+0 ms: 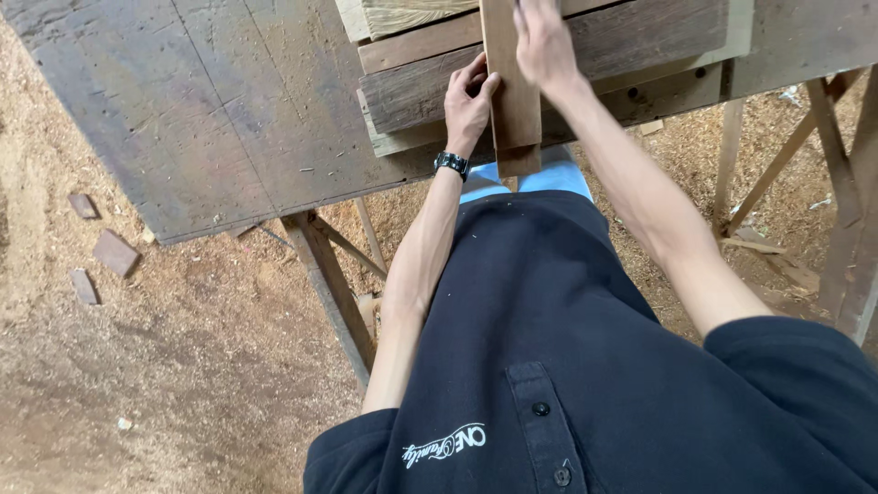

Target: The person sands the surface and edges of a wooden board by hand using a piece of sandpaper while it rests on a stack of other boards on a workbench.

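Note:
A narrow brown wooden plank (pixel 514 101) lies lengthwise toward me across a stack of rough boards (pixel 631 41) on a worn grey workbench (pixel 219 101). My left hand (pixel 468 99), with a black wristwatch (pixel 452 164) on the wrist, grips the plank's left edge near its near end, thumb on top. My right hand (pixel 543 41) presses flat on the plank further up, fingers partly cut off by the top of the view. The plank's near end overhangs the bench edge.
The bench stands on slanted wooden legs (pixel 334 284). Sawdust covers the floor (pixel 183 366), with small wood offcuts (pixel 115 252) at the left. More wooden trestle legs (pixel 846 183) stand at the right. My dark shirt fills the lower view.

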